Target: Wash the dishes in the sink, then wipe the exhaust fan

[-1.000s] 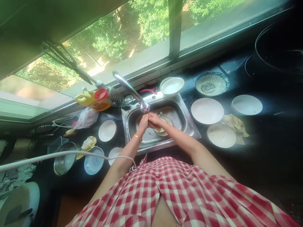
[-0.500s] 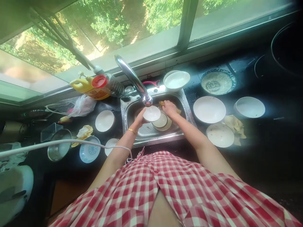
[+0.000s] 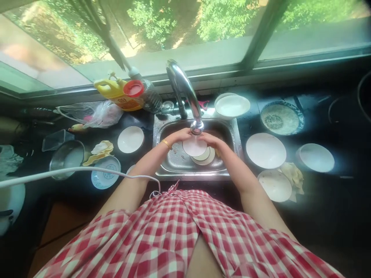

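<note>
Both my hands are over the steel sink (image 3: 232,136), under the curved tap (image 3: 185,90). My left hand (image 3: 180,136) grips the left rim of a small white plate (image 3: 194,147) held beneath the spout. On the plate's right edge my right hand (image 3: 210,139) is closed, with a yellowish cloth partly hidden under it. Two more small plates (image 3: 206,156) lie stacked in the basin below. A gold bangle circles my left wrist.
On the dark counter right of the sink lie white plates (image 3: 266,150), a bowl (image 3: 316,157), a patterned dish (image 3: 281,117) and a rag (image 3: 294,175). To the left are a small plate (image 3: 130,139), a blue-patterned bowl (image 3: 106,177), a steel pot (image 3: 66,158), an oil jug (image 3: 121,92) and a plastic bag.
My right hand left the back of the basin and came onto the plate's right edge. The plate stays under the tap in my left hand. The camera tilted, shifting the scene rightward.
</note>
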Available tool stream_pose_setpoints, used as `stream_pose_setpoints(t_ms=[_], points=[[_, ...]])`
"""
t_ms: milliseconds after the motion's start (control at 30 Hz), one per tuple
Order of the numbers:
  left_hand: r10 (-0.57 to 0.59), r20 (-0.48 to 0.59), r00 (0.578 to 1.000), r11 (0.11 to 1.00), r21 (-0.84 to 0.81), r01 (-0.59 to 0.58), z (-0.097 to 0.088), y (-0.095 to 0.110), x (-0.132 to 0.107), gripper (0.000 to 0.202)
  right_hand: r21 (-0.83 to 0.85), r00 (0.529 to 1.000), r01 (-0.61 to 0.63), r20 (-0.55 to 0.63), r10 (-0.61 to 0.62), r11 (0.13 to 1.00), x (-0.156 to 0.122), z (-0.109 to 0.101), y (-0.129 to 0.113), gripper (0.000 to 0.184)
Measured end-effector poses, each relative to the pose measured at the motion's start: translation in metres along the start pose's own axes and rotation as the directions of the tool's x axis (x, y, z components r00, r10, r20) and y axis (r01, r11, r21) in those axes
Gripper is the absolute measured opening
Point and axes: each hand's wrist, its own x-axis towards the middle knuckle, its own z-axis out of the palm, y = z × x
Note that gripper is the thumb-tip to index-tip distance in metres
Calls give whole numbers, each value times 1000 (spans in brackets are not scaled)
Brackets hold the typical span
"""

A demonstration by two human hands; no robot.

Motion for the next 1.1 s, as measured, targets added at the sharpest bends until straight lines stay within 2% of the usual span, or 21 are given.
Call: stream_pose_setpoints(t_ms=[67,100,133,167,233,267,300,333,367,433,500,600,700,800,867,967,1100], points=[[-30,-49,998,997,74,34,-17,-9,-1,23,-65,997,-6,-72,1,998,6,7,6,54],[-68,-96,993,992,97,77,-27,-16,-4,24,-134,988,26,-150,-46,991,7,9,11,54],[-103,-187,977,983,129,128,-37,-24,-8,24,-229,963,66,-239,-122,971,7,12,18,54],[-121,-307,944,969,168,179,-47,-33,-12,23,-341,921,102,-323,-218,934,6,14,26,54],[-94,-550,830,924,261,278,-65,-51,-18,24,-568,809,114,-424,-408,815,1,16,40,53],[-59,-635,770,896,306,321,-73,-59,-18,26,-655,760,88,-443,-475,751,-3,16,46,52],[-29,-684,729,868,345,358,-80,-66,-17,30,-709,720,53,-461,-519,703,-6,16,50,51],[-18,-705,709,840,374,393,-86,-71,-14,33,-732,686,24,-483,-544,681,-10,15,53,52],[-23,-711,703,817,392,423,-91,-75,-10,35,-721,654,9,-520,-550,693,-12,13,53,53],[-62,-718,693,784,395,479,-100,-80,-2,35,-598,611,31,-623,-488,801,-14,10,51,55],[-108,-726,679,771,370,519,-101,-79,1,30,-368,627,91,-701,-341,925,-13,9,49,56],[-190,-683,705,800,308,515,-82,-63,-10,30,-105,690,141,-703,-174,984,-6,14,49,57],[-231,-576,784,846,279,454,-36,-33,-33,35,-123,708,126,-684,-176,984,4,27,52,58],[-109,-431,896,850,427,309,17,-3,-48,38,-156,705,110,-684,-187,982,14,41,52,56],[-33,-347,937,803,549,232,45,11,-50,38,-132,691,145,-696,-196,981,19,49,50,55],[0,-290,957,765,617,187,72,19,-47,39,-94,677,208,-705,-213,974,21,56,48,54],[12,-210,978,837,536,105,89,11,-49,49,-62,668,212,-719,-191,975,17,56,51,55]])
